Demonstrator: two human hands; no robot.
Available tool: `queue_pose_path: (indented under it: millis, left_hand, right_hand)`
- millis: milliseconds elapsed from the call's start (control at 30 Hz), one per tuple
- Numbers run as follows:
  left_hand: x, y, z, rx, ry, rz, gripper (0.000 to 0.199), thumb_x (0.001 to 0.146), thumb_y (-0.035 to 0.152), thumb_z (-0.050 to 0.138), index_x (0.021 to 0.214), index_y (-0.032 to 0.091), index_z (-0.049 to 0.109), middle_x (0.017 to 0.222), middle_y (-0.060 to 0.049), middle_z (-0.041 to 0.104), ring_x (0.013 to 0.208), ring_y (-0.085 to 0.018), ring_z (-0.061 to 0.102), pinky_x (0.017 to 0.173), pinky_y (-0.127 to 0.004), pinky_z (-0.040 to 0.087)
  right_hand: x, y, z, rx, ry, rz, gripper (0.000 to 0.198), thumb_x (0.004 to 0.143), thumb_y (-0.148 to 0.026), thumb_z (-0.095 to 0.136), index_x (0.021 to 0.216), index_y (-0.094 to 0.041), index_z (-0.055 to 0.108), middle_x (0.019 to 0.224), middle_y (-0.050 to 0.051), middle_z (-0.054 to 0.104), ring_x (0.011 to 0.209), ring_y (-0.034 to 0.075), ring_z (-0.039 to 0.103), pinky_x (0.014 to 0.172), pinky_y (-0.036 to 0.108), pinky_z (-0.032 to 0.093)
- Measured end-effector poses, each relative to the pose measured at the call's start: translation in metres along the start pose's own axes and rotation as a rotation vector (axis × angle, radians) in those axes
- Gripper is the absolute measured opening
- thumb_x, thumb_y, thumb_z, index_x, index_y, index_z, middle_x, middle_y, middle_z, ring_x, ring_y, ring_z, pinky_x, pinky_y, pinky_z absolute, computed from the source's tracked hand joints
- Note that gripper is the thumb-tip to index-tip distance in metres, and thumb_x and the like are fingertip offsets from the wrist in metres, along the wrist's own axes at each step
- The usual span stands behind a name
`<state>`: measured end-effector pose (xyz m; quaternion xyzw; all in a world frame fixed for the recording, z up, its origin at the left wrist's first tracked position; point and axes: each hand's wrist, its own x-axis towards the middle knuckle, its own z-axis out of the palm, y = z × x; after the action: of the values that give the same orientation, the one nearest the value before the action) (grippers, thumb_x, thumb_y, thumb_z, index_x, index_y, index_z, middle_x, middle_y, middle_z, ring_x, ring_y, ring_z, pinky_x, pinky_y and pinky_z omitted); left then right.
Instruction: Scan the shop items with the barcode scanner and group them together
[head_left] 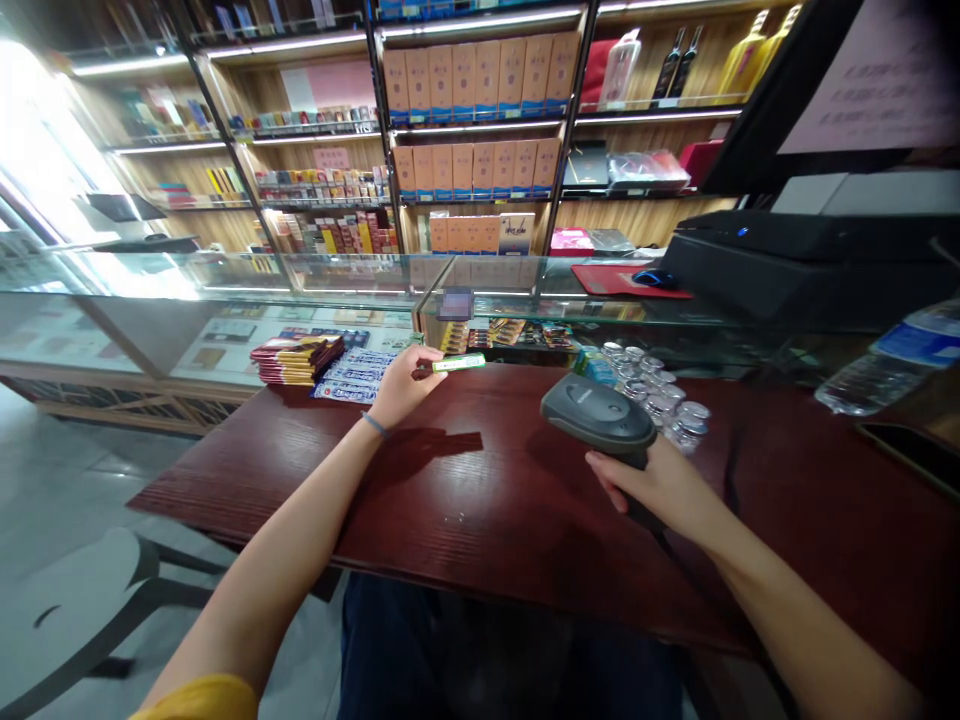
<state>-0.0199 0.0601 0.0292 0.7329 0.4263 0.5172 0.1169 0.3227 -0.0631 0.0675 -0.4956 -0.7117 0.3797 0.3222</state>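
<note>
My left hand [405, 385] pinches one end of a slim, green-edged pack [460, 362] with a pale label, held above the dark red wooden table. Its shadow falls on the tabletop below. Wrapped round the grip of a black handheld barcode scanner [600, 412] is my right hand [649, 480]. The scanner's head points left, toward the pack, with a gap between them. Beside my left hand lie a stack of blue-and-white packets [352, 376] and a pile of red-and-yellow packets [296, 357]. Several small clear jars with silvery lids [660, 393] stand behind the scanner.
A glass display counter [360, 275] runs behind the table [420, 520]. At right are a water bottle [892, 355], a phone [911, 455], a black machine [810, 265] and a mouse [654, 278]. A grey stool [82, 600] stands at lower left. Stocked shelves line the wall.
</note>
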Motion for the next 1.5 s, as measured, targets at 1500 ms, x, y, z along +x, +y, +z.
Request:
queue_pose_path:
  millis: [1500]
  left_hand:
    - [-0.019, -0.040, -0.079, 0.248, -0.116, -0.005, 0.018, 0.083, 0.036, 0.068, 0.091, 0.020, 0.067, 0.098, -0.006, 0.057, 0.092, -0.019, 0.058, 0.069, -0.030, 0.058]
  right_hand:
    - [0.004, -0.005, -0.025, 0.375, 0.292, 0.021, 0.030, 0.080, -0.041, 0.074, 0.065, -0.019, 0.060, 0.053, 0.000, 0.056, 0.039, 0.012, 0.051, 0.040, 0.025, 0.039]
